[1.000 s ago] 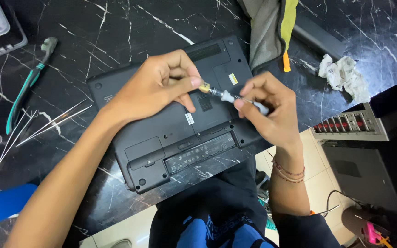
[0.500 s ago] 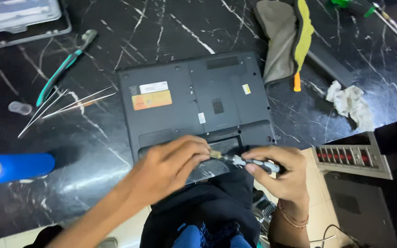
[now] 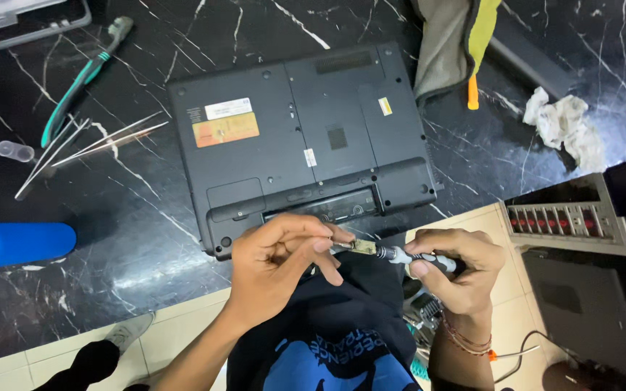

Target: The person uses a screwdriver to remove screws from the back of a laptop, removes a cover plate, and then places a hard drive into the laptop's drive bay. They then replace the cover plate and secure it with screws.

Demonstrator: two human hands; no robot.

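A black laptop (image 3: pixel 291 137) lies upside down on the dark marble counter (image 3: pixel 132 210), its empty battery bay toward me. My right hand (image 3: pixel 454 268) grips a small screwdriver (image 3: pixel 400 255) by its black and silver handle, just off the counter's near edge. My left hand (image 3: pixel 280 264) pinches the screwdriver's tip with thumb and fingers, right below the laptop's front edge. Both hands hover over my lap, in front of the laptop and not touching it.
Green-handled pliers (image 3: pixel 81 80), tweezers (image 3: pixel 85 145), a small clear cap (image 3: pixel 14 150) and a blue bottle (image 3: pixel 19 245) lie left of the laptop. A grey and yellow pouch (image 3: pixel 454 43) and a crumpled cloth (image 3: pixel 563 127) sit to the right. A device (image 3: pixel 570 217) stands beside the counter.
Both hands left the laptop's underside and drew back toward me past the counter edge, carrying the screwdriver. My left fingers now hold its tip.
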